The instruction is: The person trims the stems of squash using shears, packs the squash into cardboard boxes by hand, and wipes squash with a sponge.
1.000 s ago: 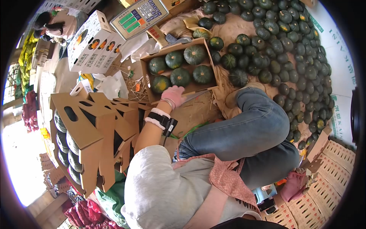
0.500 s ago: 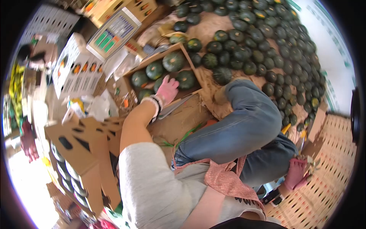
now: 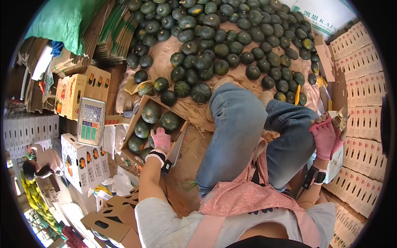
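Note:
My left hand (image 3: 160, 139), in a pink glove with bare-looking wrist above a white cuff, reaches into an open cardboard box (image 3: 184, 129). Its fingers are spread and touch a dark green squash (image 3: 150, 141), partly covered by the hand. Around it in the box sit several more squashes, among them a ribbed squash (image 3: 170, 120) and another squash (image 3: 151, 112). Beside my right knee, my right hand (image 3: 324, 138), also pink-gloved, has its fingers curled by a small brownish, whitish object (image 3: 340, 120) that I cannot make out.
A large heap of squashes (image 3: 206, 45) spreads over a tan cloth ahead. A scale display (image 3: 90, 122) stands left of the box, near printed cartons (image 3: 80, 163). Cartons are stacked along the right wall (image 3: 359, 115). Folded cardboard (image 3: 115, 217) lies near my left elbow.
The view has swung left and levelled out. My left hand stays in the box over the squashes. My right hand has come up beside the knee.

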Tool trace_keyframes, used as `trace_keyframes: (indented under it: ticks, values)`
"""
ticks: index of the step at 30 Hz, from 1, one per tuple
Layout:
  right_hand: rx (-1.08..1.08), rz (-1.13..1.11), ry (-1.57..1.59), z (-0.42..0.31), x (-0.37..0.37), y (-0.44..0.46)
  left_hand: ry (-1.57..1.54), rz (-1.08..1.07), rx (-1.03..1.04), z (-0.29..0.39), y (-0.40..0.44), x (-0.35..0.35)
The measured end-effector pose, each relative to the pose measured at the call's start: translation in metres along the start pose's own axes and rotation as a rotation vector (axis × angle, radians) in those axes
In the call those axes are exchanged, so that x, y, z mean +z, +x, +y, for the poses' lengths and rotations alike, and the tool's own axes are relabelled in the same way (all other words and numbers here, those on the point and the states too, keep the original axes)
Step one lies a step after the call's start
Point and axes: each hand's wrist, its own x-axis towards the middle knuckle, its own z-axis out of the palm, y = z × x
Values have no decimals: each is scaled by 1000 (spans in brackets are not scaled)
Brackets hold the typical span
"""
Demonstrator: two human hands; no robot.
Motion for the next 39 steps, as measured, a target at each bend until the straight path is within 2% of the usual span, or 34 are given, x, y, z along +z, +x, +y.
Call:
trace_keyframes:
  ticks: [1,4,6,8,9,12,15,16,18,19,20,22,23,26,30,32,34,35,38,39]
  values:
    - [5,-37,16,1,0,1,2,-7,-15,-1,1,2]
    - [-2,-114,26,2,-6,1,-310,170,-133,-4,-7,-5]
    - [7,-96,54,2,5,1,-533,498,-178,-6,-14,-21]
    - [15,-55,68,3,11,1,-1084,460,-237,-13,-5,-12]
    - [0,-49,70,3,8,1,-1085,684,-162,-4,-8,-29]
    - [-21,-59,118,5,1,2,-1430,516,-64,14,-4,-46]
    - [-14,-54,210,3,2,2,-1136,822,-66,20,-1,-67]
    - [-13,-24,225,1,0,0,-974,792,-196,11,-5,-73]
    - [-15,-32,226,-1,0,-1,-687,657,-594,-6,0,-36]
    - [-24,-20,231,-2,-3,-3,-738,437,-778,-11,-2,-24]
    - [-38,-18,251,-3,-6,-4,-805,280,-802,-17,-6,-9]
    - [-66,-3,278,-6,-13,-6,-738,106,-673,-14,-18,7]
    - [-80,7,285,-8,-16,-7,-641,108,-675,-7,-21,5]
    - [-119,44,281,-11,-25,-13,-616,-12,-739,-2,-11,-11]
    - [-111,83,278,-12,-23,-10,-881,116,-762,-10,-9,-18]
    - [-109,108,263,-12,-21,-11,-1006,273,-806,-17,-9,-20]
    - [-99,80,270,-5,-10,-6,-1053,464,-752,-19,-12,-41]
    - [-86,54,278,-1,-3,-2,-1118,622,-638,-20,-9,-44]
    - [-81,27,281,5,3,7,-1063,716,-324,-4,3,-101]
    - [-77,27,282,6,3,8,-947,706,-160,4,14,-120]
